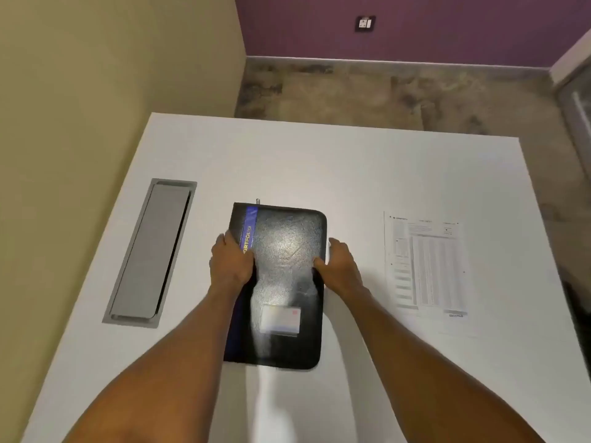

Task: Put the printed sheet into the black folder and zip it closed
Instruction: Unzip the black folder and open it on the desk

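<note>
A black zip folder (284, 251) with a blue strip along its left side lies closed on the white table (319, 161). Its zip pull (257, 201) sticks out at the far left corner. A small card sits in a clear pocket near its front end. My left hand (231, 260) grips the folder's left edge, thumb on the cover. My right hand (337, 265) grips the right edge the same way. The printed sheet (428, 266) lies flat on the table to the right of the folder, apart from it.
A grey cable hatch (150, 251) is set flush in the table at the left. A beige wall runs along the left side. Beyond the table's far edge there is floor and a purple wall with a socket (365, 24).
</note>
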Motion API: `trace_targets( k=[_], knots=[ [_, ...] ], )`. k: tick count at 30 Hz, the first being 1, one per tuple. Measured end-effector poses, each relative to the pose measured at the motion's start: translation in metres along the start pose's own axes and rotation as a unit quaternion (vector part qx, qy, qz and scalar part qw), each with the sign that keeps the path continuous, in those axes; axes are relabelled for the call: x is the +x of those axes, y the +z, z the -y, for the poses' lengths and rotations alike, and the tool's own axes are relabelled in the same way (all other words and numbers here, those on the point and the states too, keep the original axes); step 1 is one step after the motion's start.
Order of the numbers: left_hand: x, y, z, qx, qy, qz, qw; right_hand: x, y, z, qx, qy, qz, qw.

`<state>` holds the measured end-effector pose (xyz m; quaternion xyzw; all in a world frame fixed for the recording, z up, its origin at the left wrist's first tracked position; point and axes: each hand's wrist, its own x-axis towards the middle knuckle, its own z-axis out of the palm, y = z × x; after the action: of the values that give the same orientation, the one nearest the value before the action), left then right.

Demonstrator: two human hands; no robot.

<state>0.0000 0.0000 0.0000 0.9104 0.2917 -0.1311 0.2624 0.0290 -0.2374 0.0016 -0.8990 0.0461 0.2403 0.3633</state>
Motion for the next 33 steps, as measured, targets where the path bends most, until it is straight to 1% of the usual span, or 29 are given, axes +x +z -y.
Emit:
trace_targets(
  k=[2, 4, 7, 11, 15, 20, 22, 24, 25, 26, 28, 30, 33],
  knots=[
    [0.012, 0.0, 0.001, -0.01, -0.022, 0.012, 1.0, 0.011, 0.002, 0.004, -0.002, 0.009, -0.003, 1.0],
    [0.022, 0.003, 0.003, -0.014, -0.026, 0.032, 0.999, 0.023, 0.004, 0.006, -0.017, 0.01, -0.004, 1.0],
    [0.038, 0.005, -0.003, -0.004, -0.023, 0.04, 0.999, 0.048, 0.004, 0.011, -0.032, 0.023, -0.008, 0.999],
    [0.053, 0.005, -0.012, 0.02, -0.052, 0.045, 0.997, 0.076, 0.0, 0.019, -0.048, 0.028, 0.004, 0.998],
    [0.057, 0.008, -0.02, 0.032, -0.076, 0.038, 0.996, 0.092, 0.002, 0.024, -0.096, 0.022, 0.023, 0.995],
    [0.061, 0.009, -0.021, 0.013, -0.082, 0.03, 0.996, 0.102, 0.004, 0.022, -0.125, 0.027, 0.011, 0.992],
    [0.062, 0.01, -0.021, 0.007, -0.077, 0.032, 0.996, 0.105, 0.003, 0.026, -0.158, 0.033, -0.008, 0.987],
    [0.064, 0.009, -0.024, 0.027, -0.081, 0.028, 0.996, 0.111, 0.004, 0.034, -0.233, -0.008, -0.058, 0.971],
    [0.066, 0.007, -0.027, 0.056, -0.079, 0.017, 0.995, 0.116, 0.006, 0.039, -0.251, -0.044, -0.08, 0.964],
    [0.07, 0.004, -0.03, 0.087, -0.064, -0.002, 0.994, 0.122, 0.008, 0.046, -0.248, -0.082, -0.086, 0.961],
    [0.081, 0.0, -0.037, 0.111, 0.0, -0.027, 0.993, 0.136, 0.016, 0.065, -0.219, -0.156, -0.048, 0.962],
    [0.094, -0.005, -0.045, 0.071, 0.055, -0.005, 0.996, 0.151, 0.024, 0.086, -0.204, -0.215, 0.003, 0.955],
    [0.113, -0.01, -0.052, 0.047, 0.064, 0.032, 0.996, 0.172, 0.035, 0.11, -0.223, -0.263, 0.056, 0.937]
  ],
)
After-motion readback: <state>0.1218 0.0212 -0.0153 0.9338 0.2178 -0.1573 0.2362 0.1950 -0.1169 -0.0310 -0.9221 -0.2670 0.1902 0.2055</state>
